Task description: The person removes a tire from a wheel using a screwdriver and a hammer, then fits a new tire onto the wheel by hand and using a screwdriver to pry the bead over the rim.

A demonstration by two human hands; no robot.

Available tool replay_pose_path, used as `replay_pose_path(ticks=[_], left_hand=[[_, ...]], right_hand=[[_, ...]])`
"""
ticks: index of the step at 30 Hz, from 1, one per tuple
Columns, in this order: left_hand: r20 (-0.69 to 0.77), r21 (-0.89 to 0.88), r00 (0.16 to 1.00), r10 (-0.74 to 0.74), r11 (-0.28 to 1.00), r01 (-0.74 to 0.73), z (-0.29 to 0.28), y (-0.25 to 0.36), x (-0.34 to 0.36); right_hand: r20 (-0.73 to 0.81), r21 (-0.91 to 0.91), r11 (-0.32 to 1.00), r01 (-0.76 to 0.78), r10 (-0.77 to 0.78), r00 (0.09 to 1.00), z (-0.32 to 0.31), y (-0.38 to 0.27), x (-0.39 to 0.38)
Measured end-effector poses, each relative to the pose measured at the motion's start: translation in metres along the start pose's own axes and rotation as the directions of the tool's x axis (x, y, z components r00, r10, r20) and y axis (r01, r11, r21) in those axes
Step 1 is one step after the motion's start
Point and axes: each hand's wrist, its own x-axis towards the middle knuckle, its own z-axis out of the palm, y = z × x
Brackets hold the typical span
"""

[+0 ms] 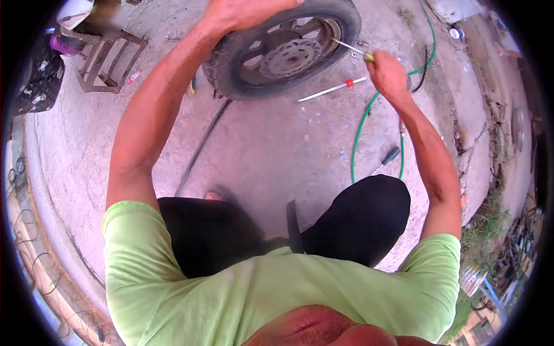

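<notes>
A motorcycle wheel (291, 57) with a black tyre and a perforated brake disc fills the upper middle. My left hand (245, 12) lies over the tyre's far left edge, gripping it; the top of the picture cuts off most of its fingers. In my right hand (388, 75) is a screwdriver (353, 48), closed in the fingers by its yellow handle. Its metal shaft points left, and the tip meets the rim's right side near the tyre. Just below the wheel, a thin pale rod with a red collar (333, 89) lies on the ground.
A green hose (369, 108) loops along the right, near a dark-handled screwdriver (391, 155) beside my right knee. A long dark bar (202, 144) runs from the wheel toward my left leg. Farther left stands a wooden frame stool (109, 62). Grass (487, 230) edges the concrete at right.
</notes>
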Motion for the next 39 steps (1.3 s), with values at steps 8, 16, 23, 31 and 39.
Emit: replay_pose_path(ticks=[8, 16, 23, 31, 39], left_hand=[[0.029, -0.138, 0.999, -0.025, 0.99, 0.028, -0.007, -0.012, -0.011], [0.075, -0.07, 0.997, 0.021, 0.997, -0.016, -0.011, 0.006, -0.017], [0.063, -0.067, 0.997, 0.035, 0.997, -0.031, -0.008, -0.009, -0.017], [0.108, -0.112, 0.994, 0.031, 0.993, -0.019, -0.007, -0.008, -0.018], [0.071, -0.038, 0.997, -0.024, 0.999, 0.027, -0.01, -0.009, -0.021]], right_hand=[[0.06, 0.542, 0.835, -0.092, 0.071, 0.996, -0.032, -0.023, -0.063], [0.387, 0.728, 0.573, -0.378, 0.112, 0.915, -0.052, -0.025, -0.065], [0.396, 0.76, 0.515, -0.396, 0.114, 0.911, -0.053, -0.04, -0.052], [0.283, 0.662, 0.685, -0.303, 0.146, 0.948, -0.053, -0.045, -0.045], [0.573, 0.808, 0.096, -0.581, 0.097, 0.814, -0.06, -0.075, -0.024]])
